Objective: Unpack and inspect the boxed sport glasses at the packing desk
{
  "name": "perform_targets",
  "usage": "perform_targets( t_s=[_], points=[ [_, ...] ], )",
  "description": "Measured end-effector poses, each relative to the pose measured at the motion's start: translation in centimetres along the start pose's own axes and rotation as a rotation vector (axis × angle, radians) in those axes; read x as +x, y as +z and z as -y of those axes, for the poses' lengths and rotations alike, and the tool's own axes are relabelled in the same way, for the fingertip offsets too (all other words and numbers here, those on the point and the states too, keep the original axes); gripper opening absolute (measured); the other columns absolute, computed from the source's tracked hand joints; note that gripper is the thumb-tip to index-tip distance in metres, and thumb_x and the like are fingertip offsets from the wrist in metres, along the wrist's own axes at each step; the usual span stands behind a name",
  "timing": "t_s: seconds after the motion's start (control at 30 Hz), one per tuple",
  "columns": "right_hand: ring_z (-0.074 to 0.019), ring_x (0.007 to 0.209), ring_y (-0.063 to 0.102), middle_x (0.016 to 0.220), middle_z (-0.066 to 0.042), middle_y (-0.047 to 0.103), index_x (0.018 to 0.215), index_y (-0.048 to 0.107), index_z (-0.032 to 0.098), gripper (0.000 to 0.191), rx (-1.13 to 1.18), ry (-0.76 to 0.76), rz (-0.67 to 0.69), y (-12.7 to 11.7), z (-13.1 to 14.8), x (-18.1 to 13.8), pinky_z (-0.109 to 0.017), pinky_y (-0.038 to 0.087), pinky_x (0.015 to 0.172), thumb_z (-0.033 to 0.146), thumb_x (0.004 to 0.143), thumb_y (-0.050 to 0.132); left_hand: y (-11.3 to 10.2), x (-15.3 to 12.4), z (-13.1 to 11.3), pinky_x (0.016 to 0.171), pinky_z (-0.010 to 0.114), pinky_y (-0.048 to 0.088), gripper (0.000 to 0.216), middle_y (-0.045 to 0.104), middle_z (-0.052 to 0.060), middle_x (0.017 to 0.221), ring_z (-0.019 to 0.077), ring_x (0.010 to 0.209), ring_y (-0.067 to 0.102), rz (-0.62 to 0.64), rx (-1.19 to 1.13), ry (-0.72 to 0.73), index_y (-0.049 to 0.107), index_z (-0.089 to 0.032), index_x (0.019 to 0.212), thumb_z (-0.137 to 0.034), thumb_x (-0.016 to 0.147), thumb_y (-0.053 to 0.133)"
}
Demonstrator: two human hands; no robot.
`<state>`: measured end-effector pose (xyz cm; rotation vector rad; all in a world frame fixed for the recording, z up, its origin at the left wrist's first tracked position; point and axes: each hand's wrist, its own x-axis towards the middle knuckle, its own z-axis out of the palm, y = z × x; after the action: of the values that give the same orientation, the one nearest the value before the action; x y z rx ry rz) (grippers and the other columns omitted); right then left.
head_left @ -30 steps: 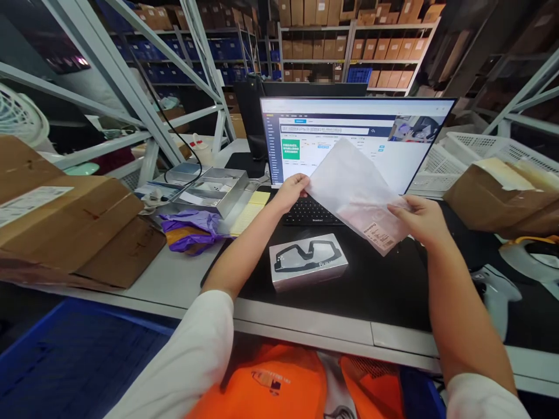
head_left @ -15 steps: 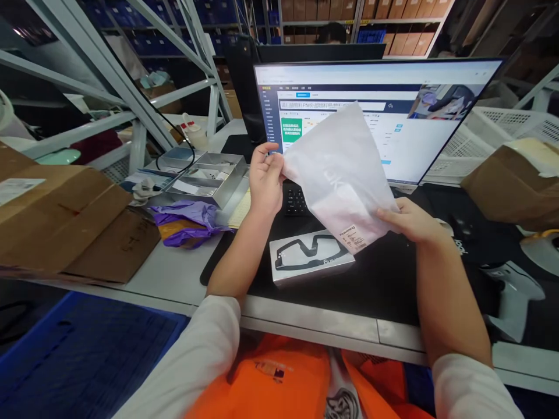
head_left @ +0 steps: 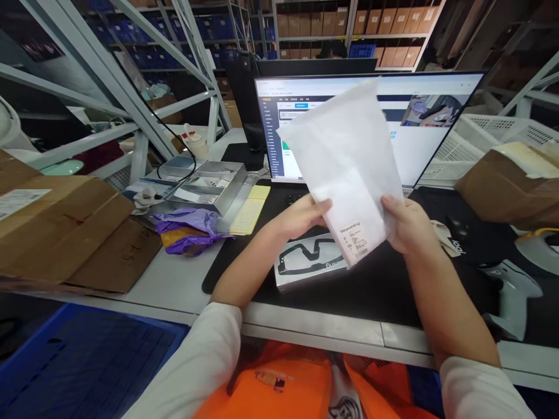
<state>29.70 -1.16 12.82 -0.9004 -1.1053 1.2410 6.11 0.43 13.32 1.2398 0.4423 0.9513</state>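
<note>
Both of my hands grip a white translucent plastic bag (head_left: pixel 353 157), held up in front of the monitor (head_left: pixel 279 93). A printed label sits near the bag's lower corner, and something flat seems to be inside. My left hand (head_left: pixel 305 216) pinches the lower left edge, thumb on the front and fingers behind. My right hand (head_left: pixel 406 224) closes on the lower right edge in the same way. Below the bag, a white box (head_left: pixel 301 262) with a black frame-shaped picture lies on the black mat (head_left: pixel 384 297); the bag covers its right part. A keyboard is mostly hidden behind my left hand.
At left stand cardboard boxes (head_left: pixel 65 227), a purple plastic package (head_left: pixel 187 230), a grey divided tray (head_left: pixel 218 180) and a yellow notepad (head_left: pixel 251 209). On the right are a handheld scanner (head_left: pixel 510 291), a brown carton (head_left: pixel 510 186) and white baskets (head_left: pixel 493 131). A blue crate (head_left: pixel 87 361) sits below the table.
My left hand has moved down from the bag's upper left corner to its lower left edge. The bag now stands more upright, its label facing me more squarely.
</note>
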Motion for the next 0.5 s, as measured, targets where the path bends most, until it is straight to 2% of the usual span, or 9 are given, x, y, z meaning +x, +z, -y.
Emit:
perform_targets(
  t_s=[0.1,0.2,0.23,0.27,0.3,0.37,0.4,0.47,0.5],
  points=[
    [-0.0263,0.092,0.073,0.103,-0.011,0.076,0.104,0.073,0.017,0.049,-0.118,-0.079,-0.058,-0.2,0.1,0.1,-0.041,0.060,0.086,0.059,0.078,0.078,-0.3,0.8,0.9,0.068,0.035,0.062,0.040,0.077,0.015,0.104,0.0283,0.088,0.075,-0.060,-0.075,-0.195,0.066,-0.012,0.113,-0.045,0.092,0.071],
    [-0.0236,0.108,0.070,0.122,-0.014,0.072,0.128,0.067,0.017,0.056,-0.539,-0.275,-0.227,-3.9,2.1,0.1,-0.040,0.052,0.099,0.059,0.092,0.060,-0.6,1.6,0.8,0.070,0.038,0.062,0.031,0.076,0.016,0.105,0.0278,0.088,0.075,-0.204,-0.191,-0.207,0.065,-0.012,0.116,-0.038,0.100,0.057],
    [-0.0232,0.112,0.068,0.125,-0.015,0.071,0.132,0.066,0.018,0.055,-0.746,-0.320,-0.316,-6.3,3.0,-0.1,-0.040,0.048,0.102,0.056,0.093,0.057,-0.7,1.8,0.6,0.072,0.039,0.062,0.030,0.076,0.016,0.106,0.0281,0.090,0.075,-0.244,-0.221,-0.203,0.064,-0.012,0.117,-0.036,0.101,0.055],
    [-0.0239,0.113,0.067,0.124,-0.016,0.071,0.130,0.068,0.019,0.052,-0.977,-0.284,-0.388,-9.3,3.8,-0.4,-0.041,0.047,0.102,0.054,0.092,0.057,-0.8,2.0,0.5,0.075,0.040,0.062,0.030,0.076,0.016,0.106,0.0282,0.091,0.075,-0.278,-0.244,-0.198,0.064,-0.012,0.117,-0.035,0.102,0.054],
    [-0.0257,0.109,0.068,0.120,-0.017,0.072,0.124,0.072,0.022,0.049,-1.189,-0.171,-0.438,-12.9,4.5,-0.9,-0.044,0.046,0.098,0.054,0.090,0.057,-1.0,2.2,0.3,0.077,0.042,0.062,0.029,0.076,0.015,0.107,0.0280,0.092,0.075,-0.307,-0.260,-0.191,0.064,-0.012,0.116,-0.034,0.102,0.054],
    [-0.0321,0.094,0.067,0.104,-0.020,0.074,0.096,0.077,0.027,0.043,-1.442,0.107,-0.525,-21.0,5.0,-2.7,-0.051,0.045,0.086,0.062,0.079,0.059,-1.5,2.4,0.1,0.078,0.042,0.062,0.025,0.076,0.015,0.108,0.0267,0.091,0.075,-0.333,-0.267,-0.180,0.065,-0.012,0.115,-0.031,0.101,0.055],
    [-0.0342,0.084,0.066,0.091,-0.022,0.072,0.076,0.074,0.028,0.039,-1.492,0.231,-0.581,-25.0,4.7,-4.0,-0.053,0.043,0.082,0.064,0.072,0.062,-1.8,2.4,0.2,0.076,0.041,0.062,0.024,0.076,0.014,0.107,0.0255,0.088,0.075,-0.325,-0.251,-0.179,0.065,-0.012,0.114,-0.029,0.100,0.057],
    [-0.0341,0.062,0.058,0.060,-0.020,0.058,0.045,0.054,0.031,0.037,-1.464,0.510,-0.692,-31.8,3.2,-6.7,-0.056,0.039,0.073,0.063,0.052,0.071,-2.4,2.5,0.5,0.067,0.034,0.061,0.021,0.076,0.012,0.100,0.0218,0.078,0.073,-0.265,-0.167,-0.204,0.066,-0.012,0.110,-0.027,0.096,0.064],
    [-0.0321,0.054,0.054,0.052,-0.017,0.049,0.040,0.046,0.032,0.040,-1.386,0.533,-0.712,-34.1,2.1,-7.9,-0.056,0.037,0.068,0.059,0.043,0.076,-2.7,2.5,0.7,0.060,0.030,0.058,0.021,0.076,0.012,0.095,0.0197,0.072,0.072,-0.214,-0.107,-0.238,0.067,-0.012,0.108,-0.026,0.093,0.068]
  ],
)
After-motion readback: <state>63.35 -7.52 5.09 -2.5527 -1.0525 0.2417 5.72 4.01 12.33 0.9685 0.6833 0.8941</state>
